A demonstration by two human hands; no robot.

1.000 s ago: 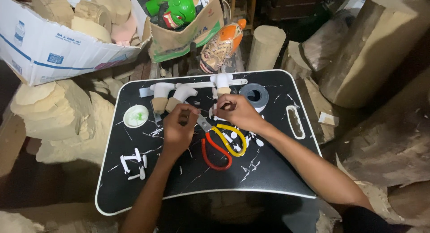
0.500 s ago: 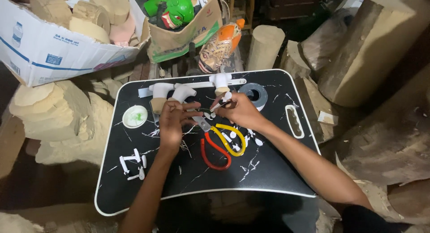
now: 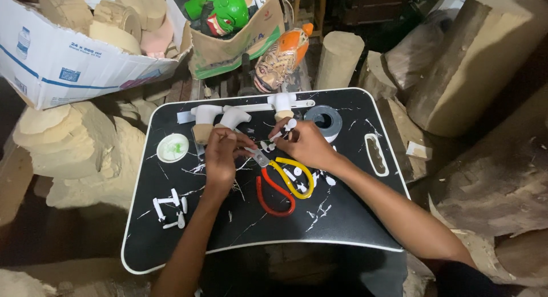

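Right hand (image 3: 305,145) lifted slightly since before, fingers pinching small white piece (image 3: 289,125); left hand (image 3: 220,154) clenched near scissors (image 3: 279,180) on worktop (image 3: 342,217).

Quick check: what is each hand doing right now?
Left hand: closed; its contents cannot be told.
Right hand: fingers pinched on a small white piece, above the scissors.

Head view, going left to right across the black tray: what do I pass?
Small white pieces → round white dish with green residue → left hand → scissors with one red and one yellow handle → right hand → grey tape roll → oval handle slot in the black tray.
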